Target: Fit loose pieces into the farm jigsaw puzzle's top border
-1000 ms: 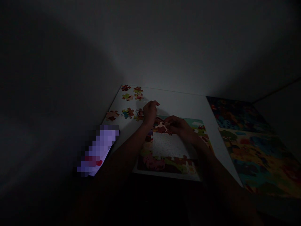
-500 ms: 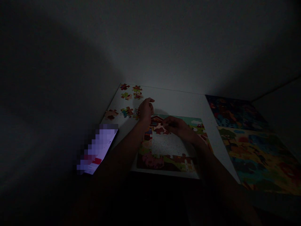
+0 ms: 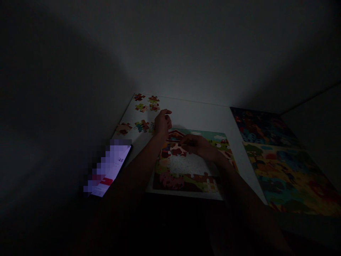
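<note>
A partly filled puzzle board point(image 3: 186, 181) lies on the white table point(image 3: 202, 117), with a bare white patch in its middle. My left hand point(image 3: 162, 123) hovers at the board's upper left corner, fingers curled; whether it holds a piece is too dark to tell. My right hand point(image 3: 195, 145) rests on the upper middle of the board, fingertips on the pieces there. Several loose puzzle pieces point(image 3: 142, 125) lie left of my left hand, more pieces point(image 3: 146, 102) at the far left corner.
A lit phone point(image 3: 108, 170) lies at the table's left front edge. A large finished colourful puzzle point(image 3: 279, 163) covers the right side. A wall stands close behind the table. The room is very dark.
My left hand drew back slightly toward the loose pieces and curled its fingers. My right hand stayed on the board's upper pieces. The view shifted a little.
</note>
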Tool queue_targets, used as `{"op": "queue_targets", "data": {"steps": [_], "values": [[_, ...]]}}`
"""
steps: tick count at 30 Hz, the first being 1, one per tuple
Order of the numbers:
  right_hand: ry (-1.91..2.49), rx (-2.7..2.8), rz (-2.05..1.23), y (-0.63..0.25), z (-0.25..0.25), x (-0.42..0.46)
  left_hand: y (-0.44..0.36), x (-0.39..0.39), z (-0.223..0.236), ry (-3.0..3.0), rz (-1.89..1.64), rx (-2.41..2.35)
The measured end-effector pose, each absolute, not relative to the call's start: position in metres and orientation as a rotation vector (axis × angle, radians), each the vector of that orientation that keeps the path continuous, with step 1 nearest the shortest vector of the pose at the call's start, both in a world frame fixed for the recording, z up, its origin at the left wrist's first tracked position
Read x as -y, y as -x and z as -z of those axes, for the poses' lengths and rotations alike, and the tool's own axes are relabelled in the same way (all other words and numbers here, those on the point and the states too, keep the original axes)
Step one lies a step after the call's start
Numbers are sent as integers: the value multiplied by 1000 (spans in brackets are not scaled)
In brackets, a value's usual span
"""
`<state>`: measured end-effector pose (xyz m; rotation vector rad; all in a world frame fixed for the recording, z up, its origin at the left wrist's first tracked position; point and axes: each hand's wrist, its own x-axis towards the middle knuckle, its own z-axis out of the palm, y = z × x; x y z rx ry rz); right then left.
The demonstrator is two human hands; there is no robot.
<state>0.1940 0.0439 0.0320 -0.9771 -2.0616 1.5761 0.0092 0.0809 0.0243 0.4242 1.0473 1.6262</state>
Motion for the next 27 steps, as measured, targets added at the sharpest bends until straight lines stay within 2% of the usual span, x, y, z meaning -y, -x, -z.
{"op": "queue_targets", "data": {"steps": [14, 20, 27], "values": [[1010, 1972, -1537, -194, -33, -49, -11, -77, -31, -370, -1625, -1007], [1217, 1670, -1213, -212, -26, -77, -11, -77, -30, -401, -1631, -1015], [1416, 1427, -984, -237, -10, -104, -12, -75, -29, -566, -1605, -1146]]}}
